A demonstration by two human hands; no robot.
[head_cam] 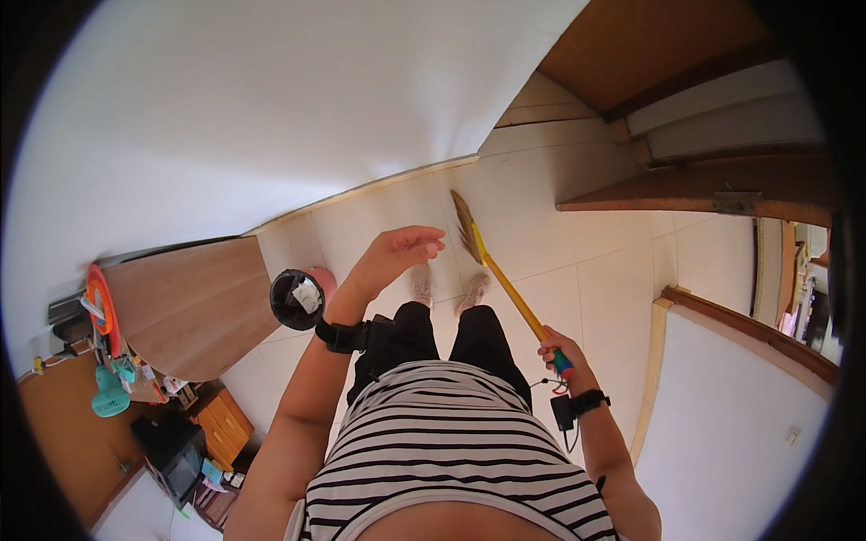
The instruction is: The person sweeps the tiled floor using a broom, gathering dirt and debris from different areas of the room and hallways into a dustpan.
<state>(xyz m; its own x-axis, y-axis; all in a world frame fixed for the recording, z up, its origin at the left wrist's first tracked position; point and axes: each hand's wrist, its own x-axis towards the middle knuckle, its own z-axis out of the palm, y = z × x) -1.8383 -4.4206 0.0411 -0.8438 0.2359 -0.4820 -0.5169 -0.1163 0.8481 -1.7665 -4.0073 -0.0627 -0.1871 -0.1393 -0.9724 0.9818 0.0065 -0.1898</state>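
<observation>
My right hand [563, 355] grips the lower end of a broom's yellow handle [515, 297], where it has green, blue and red wrapping. The broom slants away from me up to its brown bristle head [464, 223], which lies over the pale tiled floor near the wall's foot. In mid-air to the left of the bristles, my left hand [409, 249] has its fingers loosely bent and holds nothing. Below it to the left stands a pink waste bin [325, 284] with a black liner and crumpled white paper inside. Both wrists wear black straps.
A white wall [270, 115] runs ahead and left. At left stands a wooden table [203, 304] with a red tray and a small turquoise fan [110, 395]; an old television [181, 466] is beyond. Right are a brown wooden door [676, 193] and a white wall end [731, 406].
</observation>
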